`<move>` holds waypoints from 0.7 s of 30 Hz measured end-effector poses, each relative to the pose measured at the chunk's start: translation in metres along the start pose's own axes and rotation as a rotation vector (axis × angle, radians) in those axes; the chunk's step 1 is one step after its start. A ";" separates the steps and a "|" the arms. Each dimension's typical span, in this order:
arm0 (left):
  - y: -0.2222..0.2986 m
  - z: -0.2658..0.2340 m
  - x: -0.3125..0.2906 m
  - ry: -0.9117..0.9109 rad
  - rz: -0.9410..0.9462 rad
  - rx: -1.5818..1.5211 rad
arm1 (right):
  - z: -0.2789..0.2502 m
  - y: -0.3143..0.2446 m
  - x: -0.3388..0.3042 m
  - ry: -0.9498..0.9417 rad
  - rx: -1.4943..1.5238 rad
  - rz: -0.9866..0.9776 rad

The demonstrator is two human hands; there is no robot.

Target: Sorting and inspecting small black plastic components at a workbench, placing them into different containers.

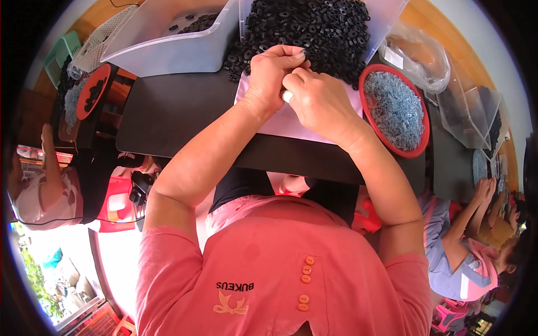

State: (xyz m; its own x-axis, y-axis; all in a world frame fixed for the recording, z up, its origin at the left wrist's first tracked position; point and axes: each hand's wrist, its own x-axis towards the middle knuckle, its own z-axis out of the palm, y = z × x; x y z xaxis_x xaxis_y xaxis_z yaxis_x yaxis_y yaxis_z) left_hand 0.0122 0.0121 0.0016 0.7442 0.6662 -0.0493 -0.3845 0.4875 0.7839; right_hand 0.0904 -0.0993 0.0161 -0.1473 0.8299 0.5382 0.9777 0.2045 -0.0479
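Over a pink cloth [291, 124] on the dark table, my two hands meet with their fingers pressed together. My left hand [272, 75] is closed, and a bit of a small black plastic part [304, 52] shows at its fingertips. Against it, my right hand [320, 101] is closed too. A small white piece [287, 96] shows beside its fingers; I cannot tell whether it is a wrap or a tool. What the right fingers grip is hidden. Right beyond the hands lies a large heap of black plastic parts [314, 28], spilling out of a clear bin.
A red bowl [426, 126] of small clear bluish pieces stands to the right, near a clear plastic bag [420, 56]. At the back left is a translucent bin [179, 59] with some black parts. Other people sit at both sides; a co-worker's hands [486, 190] are at the far right.
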 end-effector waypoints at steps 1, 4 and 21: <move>-0.001 -0.002 0.000 -0.023 -0.005 0.039 | 0.000 0.002 -0.001 0.003 0.002 0.006; -0.003 -0.003 0.001 -0.043 -0.019 0.034 | 0.003 0.005 -0.006 -0.045 0.034 0.040; -0.007 0.007 -0.004 -0.067 0.127 0.406 | -0.012 0.045 -0.011 0.305 0.714 0.660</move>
State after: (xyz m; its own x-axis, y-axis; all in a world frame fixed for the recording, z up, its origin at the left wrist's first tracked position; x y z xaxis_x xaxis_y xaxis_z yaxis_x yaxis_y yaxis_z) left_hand 0.0157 0.0020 0.0011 0.7436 0.6621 0.0927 -0.2387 0.1334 0.9619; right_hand 0.1374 -0.1060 0.0184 0.5311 0.7417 0.4096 0.5176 0.0987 -0.8499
